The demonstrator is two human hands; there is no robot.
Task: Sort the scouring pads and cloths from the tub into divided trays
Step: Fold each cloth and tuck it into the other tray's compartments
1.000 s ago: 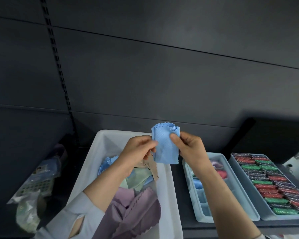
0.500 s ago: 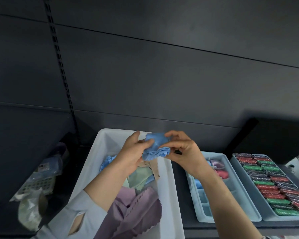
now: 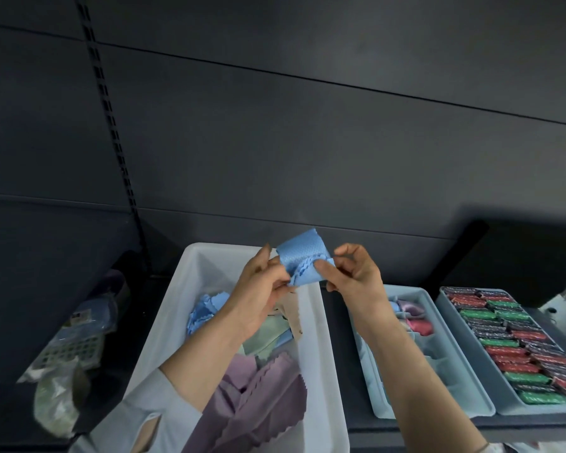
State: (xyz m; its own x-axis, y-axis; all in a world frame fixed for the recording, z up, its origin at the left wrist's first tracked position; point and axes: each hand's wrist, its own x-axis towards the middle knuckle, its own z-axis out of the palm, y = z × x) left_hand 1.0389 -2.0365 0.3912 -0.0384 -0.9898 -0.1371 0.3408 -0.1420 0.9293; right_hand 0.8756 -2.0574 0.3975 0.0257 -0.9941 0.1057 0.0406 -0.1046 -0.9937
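Two hands meet over the far end of the white plastic tub (image 3: 321,322), both working one small sky-blue microfibre cloth with pinked edges (image 3: 303,264). The left hand (image 3: 258,289) pinches the cloth's left edge between thumb and fingers; the right hand (image 3: 356,276) has thumb and forefinger closed on its right side, other fingers curled behind. So each grip is shut down onto fabric, with the cloth held in the air above the tub's rim, partly doubled over.

Such a cloth looks light, limp and thin (it will flop and unfold unless pinned), so the fold is best held at its stacked edges or corners, not mid-panel, and kept squeezed until it sits in a slot.

Loose cloths remain in the tub: blue, pale green, beige and mauve pieces (image 3: 268,397). To the right on the dark bench stands a pale blue divided tray (image 3: 474,392) with pink and lilac folded cloths in its far compartments, and beside it a tray of red, green and dark wrapped scouring pads (image 3: 517,348).
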